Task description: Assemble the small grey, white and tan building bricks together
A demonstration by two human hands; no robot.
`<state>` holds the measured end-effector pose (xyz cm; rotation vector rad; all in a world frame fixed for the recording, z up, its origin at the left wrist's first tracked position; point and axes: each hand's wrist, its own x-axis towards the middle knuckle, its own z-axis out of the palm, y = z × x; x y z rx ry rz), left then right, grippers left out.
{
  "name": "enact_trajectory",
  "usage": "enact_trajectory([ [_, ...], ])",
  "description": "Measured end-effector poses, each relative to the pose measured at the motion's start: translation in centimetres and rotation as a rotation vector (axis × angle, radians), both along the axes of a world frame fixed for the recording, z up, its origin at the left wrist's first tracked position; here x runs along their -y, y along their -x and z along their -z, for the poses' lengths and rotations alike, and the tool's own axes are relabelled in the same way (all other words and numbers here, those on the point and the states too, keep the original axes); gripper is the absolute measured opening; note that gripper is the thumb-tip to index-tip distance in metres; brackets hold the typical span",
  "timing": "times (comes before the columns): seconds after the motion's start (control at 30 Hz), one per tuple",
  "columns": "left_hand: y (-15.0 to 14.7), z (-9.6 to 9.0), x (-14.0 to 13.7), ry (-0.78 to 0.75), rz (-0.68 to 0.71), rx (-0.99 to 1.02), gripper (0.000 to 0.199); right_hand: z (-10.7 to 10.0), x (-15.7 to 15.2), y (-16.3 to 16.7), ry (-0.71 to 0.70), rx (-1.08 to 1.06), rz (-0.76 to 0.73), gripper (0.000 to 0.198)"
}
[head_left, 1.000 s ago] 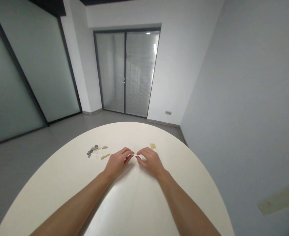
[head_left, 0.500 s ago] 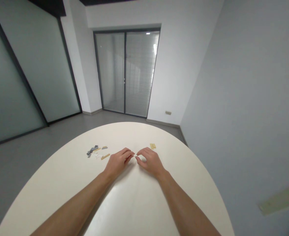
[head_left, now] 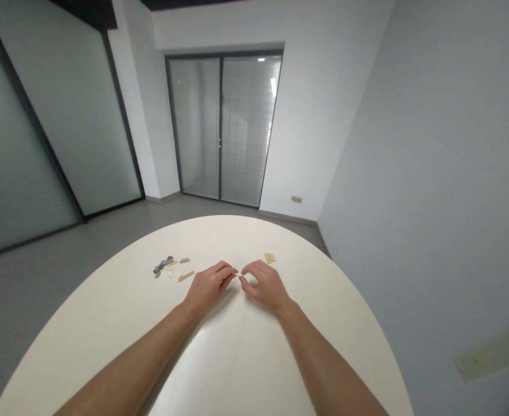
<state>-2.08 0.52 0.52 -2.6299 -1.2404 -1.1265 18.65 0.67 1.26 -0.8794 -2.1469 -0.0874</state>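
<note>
Between my two hands is a small white piece, mostly covered by fingertips, so its kind does not show. My left hand pinches its left end between thumb and fingers. At its right end my right hand pinches it in the same way. To the left of my left hand lies a tan strip-like piece, beside some small white pieces. Beyond my right hand are flat yellowish pieces, lying close together.
A round cream table carries everything. On its left side is a loose pile of small grey pieces, with another small grey and tan piece near it. A wall rises along the right, and a glass door stands behind.
Almost nothing differs. Both hands keep their pinch on the white piece at the same place, and the loose pieces lie as before.
</note>
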Motion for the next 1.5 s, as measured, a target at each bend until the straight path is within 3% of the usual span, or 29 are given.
enact_trajectory([
  [1.5,-0.1,-0.17,0.08,-0.014,-0.01,-0.002,0.016,-0.22,0.08,0.06,0.0,0.002,-0.014,0.005],
])
